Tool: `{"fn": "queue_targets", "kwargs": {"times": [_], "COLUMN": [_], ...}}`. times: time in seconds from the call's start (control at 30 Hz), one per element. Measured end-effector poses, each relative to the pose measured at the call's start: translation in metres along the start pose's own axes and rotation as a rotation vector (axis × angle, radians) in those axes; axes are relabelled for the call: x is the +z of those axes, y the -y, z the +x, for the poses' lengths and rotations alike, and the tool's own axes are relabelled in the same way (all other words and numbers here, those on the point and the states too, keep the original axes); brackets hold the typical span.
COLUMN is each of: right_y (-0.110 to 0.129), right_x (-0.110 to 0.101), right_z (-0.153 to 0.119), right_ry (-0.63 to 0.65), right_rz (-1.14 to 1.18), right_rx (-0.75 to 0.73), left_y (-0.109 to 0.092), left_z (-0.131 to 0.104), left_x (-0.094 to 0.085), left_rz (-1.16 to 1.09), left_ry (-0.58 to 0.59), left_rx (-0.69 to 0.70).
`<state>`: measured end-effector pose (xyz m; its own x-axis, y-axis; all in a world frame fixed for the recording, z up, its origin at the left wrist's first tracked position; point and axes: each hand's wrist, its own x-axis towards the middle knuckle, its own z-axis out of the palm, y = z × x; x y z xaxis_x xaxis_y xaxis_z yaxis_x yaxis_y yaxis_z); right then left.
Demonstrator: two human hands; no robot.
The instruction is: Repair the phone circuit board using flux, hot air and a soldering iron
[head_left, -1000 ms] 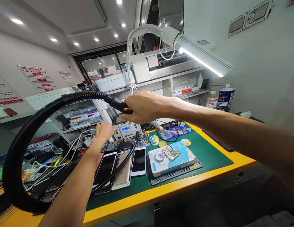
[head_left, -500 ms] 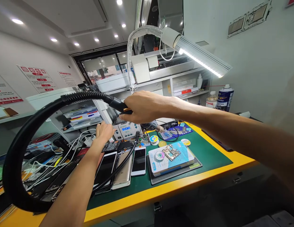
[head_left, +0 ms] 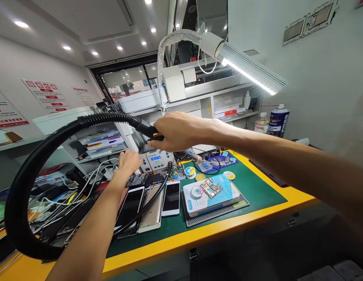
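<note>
My right hand (head_left: 175,132) is closed around the black handle of a hot air gun (head_left: 144,128). Its metal nozzle points right and down over the bench, and a thick black hose (head_left: 16,187) loops from the handle out to the left. My left hand (head_left: 129,160) is at the left side of the rework station (head_left: 157,159), whose blue display is lit. The left fingers are curled, and their tips are hidden. On a blue and white box (head_left: 225,191) lie a bare phone circuit board (head_left: 211,188) and a small solder spool (head_left: 197,191).
A white phone (head_left: 171,199), a gold phone (head_left: 151,208) and another phone (head_left: 131,203) lie on the green mat (head_left: 263,195). Tangled white cables (head_left: 90,175) crowd the left. A lit lamp (head_left: 251,70) hangs above. A spray can (head_left: 277,121) stands at the back right.
The view has shifted very slightly. Both hands hold nearly the same positions, and the hot air gun stays in my right hand.
</note>
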<state>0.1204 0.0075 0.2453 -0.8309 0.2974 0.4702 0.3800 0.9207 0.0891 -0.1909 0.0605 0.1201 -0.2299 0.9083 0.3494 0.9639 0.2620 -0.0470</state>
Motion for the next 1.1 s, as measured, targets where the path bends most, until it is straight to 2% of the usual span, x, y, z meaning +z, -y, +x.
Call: {"fn": "queue_targets", "kwargs": {"times": [0.1, 0.23, 0.33, 0.4, 0.5, 0.67, 0.77, 0.87, 0.97, 1.03, 1.1], "right_y": [-0.001, -0.005, -0.006, -0.006, -0.006, -0.013, -0.023, -0.041, -0.064, -0.076, -0.082], "right_x": [0.001, 0.006, 0.01, 0.011, 0.012, 0.007, 0.001, 0.007, 0.036, 0.063, 0.092], "right_z": [-0.001, -0.004, -0.004, -0.005, -0.006, -0.02, -0.049, -0.094, -0.143, -0.171, -0.191], "right_ry": [0.004, 0.016, 0.025, 0.013, -0.009, -0.089, -0.187, -0.349, -0.536, -0.661, -0.639], "right_rz": [-0.004, 0.004, 0.009, 0.006, -0.001, -0.026, 0.032, 0.288, 0.455, 0.737, 0.829], "right_rx": [-0.001, 0.01, 0.013, 0.006, -0.008, -0.026, 0.077, 0.258, 0.458, 0.697, 0.786], "left_y": [-0.016, -0.055, -0.095, -0.118, -0.14, -0.145, -0.144, -0.144, -0.149, -0.154, -0.158], "left_z": [-0.015, -0.061, -0.098, -0.111, -0.112, -0.101, -0.105, -0.114, -0.122, -0.124, -0.125], "left_x": [-0.02, -0.047, -0.055, -0.054, -0.046, -0.037, -0.035, -0.03, -0.019, -0.009, -0.001], "left_rz": [-0.187, -0.511, -0.764, -0.888, -1.011, -1.171, -1.268, -1.338, -1.385, -1.408, -1.424], "left_ry": [-0.043, -0.088, -0.13, -0.201, -0.291, -0.386, -0.418, -0.421, -0.408, -0.393, -0.375], "left_rx": [0.013, 0.138, 0.287, 0.301, 0.265, 0.303, 0.327, 0.302, 0.28, 0.277, 0.275]}}
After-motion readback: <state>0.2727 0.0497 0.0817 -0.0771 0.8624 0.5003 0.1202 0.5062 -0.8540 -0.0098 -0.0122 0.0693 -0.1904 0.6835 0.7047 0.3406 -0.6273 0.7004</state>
